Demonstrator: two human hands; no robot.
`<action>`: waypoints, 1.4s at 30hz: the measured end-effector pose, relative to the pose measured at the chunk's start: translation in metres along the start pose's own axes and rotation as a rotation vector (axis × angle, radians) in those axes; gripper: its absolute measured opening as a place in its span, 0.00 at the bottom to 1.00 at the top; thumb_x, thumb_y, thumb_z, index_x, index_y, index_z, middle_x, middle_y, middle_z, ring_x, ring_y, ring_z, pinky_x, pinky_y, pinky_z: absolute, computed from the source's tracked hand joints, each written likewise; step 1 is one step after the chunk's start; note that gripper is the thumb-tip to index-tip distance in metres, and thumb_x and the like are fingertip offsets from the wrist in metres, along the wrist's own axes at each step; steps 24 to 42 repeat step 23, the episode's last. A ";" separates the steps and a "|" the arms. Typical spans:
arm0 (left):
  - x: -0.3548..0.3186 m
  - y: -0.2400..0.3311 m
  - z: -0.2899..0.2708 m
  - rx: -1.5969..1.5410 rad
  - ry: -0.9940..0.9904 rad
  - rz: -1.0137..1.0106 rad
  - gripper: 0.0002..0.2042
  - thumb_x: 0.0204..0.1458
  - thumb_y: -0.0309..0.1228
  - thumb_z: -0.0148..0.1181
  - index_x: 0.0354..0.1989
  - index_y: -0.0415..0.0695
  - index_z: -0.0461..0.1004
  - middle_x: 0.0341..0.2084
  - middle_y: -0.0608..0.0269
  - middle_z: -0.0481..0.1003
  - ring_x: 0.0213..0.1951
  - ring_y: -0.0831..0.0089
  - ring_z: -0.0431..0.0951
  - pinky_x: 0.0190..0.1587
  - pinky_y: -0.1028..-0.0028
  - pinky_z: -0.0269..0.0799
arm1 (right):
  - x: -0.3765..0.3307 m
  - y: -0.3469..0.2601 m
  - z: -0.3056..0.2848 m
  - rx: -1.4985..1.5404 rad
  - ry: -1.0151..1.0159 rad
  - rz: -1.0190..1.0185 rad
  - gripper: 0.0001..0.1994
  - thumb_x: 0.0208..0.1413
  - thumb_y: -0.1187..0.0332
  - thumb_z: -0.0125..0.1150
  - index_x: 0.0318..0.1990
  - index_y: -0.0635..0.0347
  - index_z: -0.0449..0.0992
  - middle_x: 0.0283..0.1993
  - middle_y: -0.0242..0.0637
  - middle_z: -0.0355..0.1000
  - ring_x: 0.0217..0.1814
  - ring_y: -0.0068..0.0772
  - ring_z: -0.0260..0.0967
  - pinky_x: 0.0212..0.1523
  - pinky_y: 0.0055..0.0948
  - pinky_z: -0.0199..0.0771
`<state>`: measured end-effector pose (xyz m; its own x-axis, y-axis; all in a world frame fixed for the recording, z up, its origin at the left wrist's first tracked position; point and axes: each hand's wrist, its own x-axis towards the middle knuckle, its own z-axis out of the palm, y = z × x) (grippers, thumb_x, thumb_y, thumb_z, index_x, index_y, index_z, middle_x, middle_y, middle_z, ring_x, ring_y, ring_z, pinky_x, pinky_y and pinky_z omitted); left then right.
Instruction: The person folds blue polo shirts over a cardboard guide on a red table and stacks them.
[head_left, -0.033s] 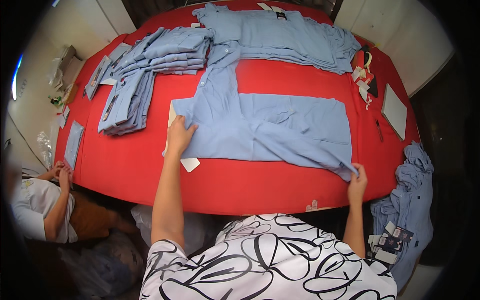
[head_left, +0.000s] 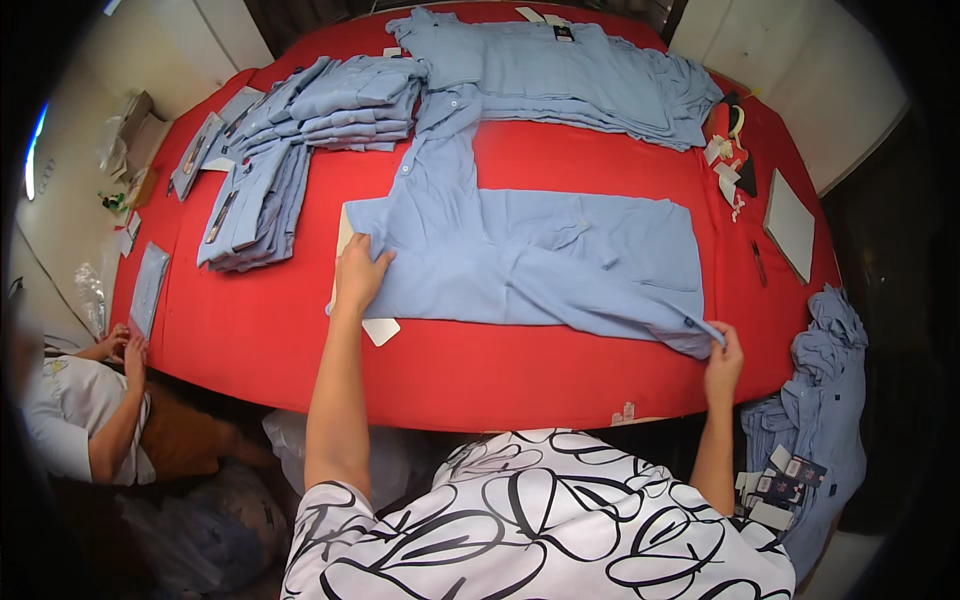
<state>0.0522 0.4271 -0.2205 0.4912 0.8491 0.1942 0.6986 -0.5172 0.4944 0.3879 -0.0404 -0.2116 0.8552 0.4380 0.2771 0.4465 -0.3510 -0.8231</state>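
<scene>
Lying flat on the red table [head_left: 480, 370], one blue shirt [head_left: 540, 255] runs its long axis left to right, with one sleeve stretching away toward the far stacks. One left hand [head_left: 358, 275] presses palm-down, fingers spread, on the shirt's left edge, over a white card [head_left: 380, 328]. One right hand [head_left: 722, 355] pinches the shirt's near right corner. Two folded stacks [head_left: 290, 140] sit far left; one spread pile [head_left: 570, 75] lies at the far edge.

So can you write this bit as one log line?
left hand: flat on shirt | right hand: pinching shirt corner | table: red | stacks: folded shirts
</scene>
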 end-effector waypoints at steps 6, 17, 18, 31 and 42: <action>-0.002 -0.016 0.021 -0.075 0.148 0.071 0.18 0.50 0.30 0.64 0.44 0.30 0.72 0.45 0.46 0.74 0.46 0.45 0.74 0.48 0.59 0.71 | 0.058 -0.019 -0.028 0.057 -0.121 -0.039 0.10 0.59 0.80 0.48 0.43 0.65 0.76 0.35 0.28 0.72 0.36 0.17 0.64 0.38 0.17 0.63; 0.012 0.013 0.011 0.258 0.133 0.155 0.14 0.51 0.25 0.62 0.46 0.35 0.74 0.51 0.51 0.71 0.52 0.51 0.68 0.54 0.62 0.67 | 0.135 0.003 0.003 0.162 -0.111 0.006 0.08 0.60 0.74 0.51 0.42 0.67 0.75 0.34 0.32 0.73 0.39 0.21 0.67 0.43 0.21 0.66; 0.014 0.010 0.019 0.200 0.186 0.158 0.15 0.51 0.25 0.62 0.47 0.35 0.73 0.51 0.50 0.71 0.52 0.51 0.69 0.53 0.61 0.67 | 0.146 0.005 0.014 0.111 -0.055 -0.035 0.08 0.60 0.73 0.51 0.42 0.66 0.75 0.33 0.35 0.73 0.37 0.24 0.68 0.43 0.22 0.67; 0.025 -0.040 0.059 0.084 0.317 0.137 0.18 0.53 0.24 0.58 0.54 0.36 0.68 0.48 0.45 0.71 0.52 0.49 0.69 0.54 0.59 0.67 | 0.187 0.030 0.069 -0.585 0.010 -0.001 0.14 0.62 0.63 0.57 0.49 0.63 0.73 0.43 0.54 0.76 0.47 0.45 0.76 0.47 0.42 0.71; 0.025 -0.040 0.059 0.084 0.317 0.137 0.18 0.53 0.24 0.58 0.54 0.36 0.68 0.48 0.45 0.71 0.52 0.49 0.69 0.54 0.59 0.67 | 0.187 0.030 0.069 -0.585 0.010 -0.001 0.14 0.62 0.63 0.57 0.49 0.63 0.73 0.43 0.54 0.76 0.47 0.45 0.76 0.47 0.42 0.71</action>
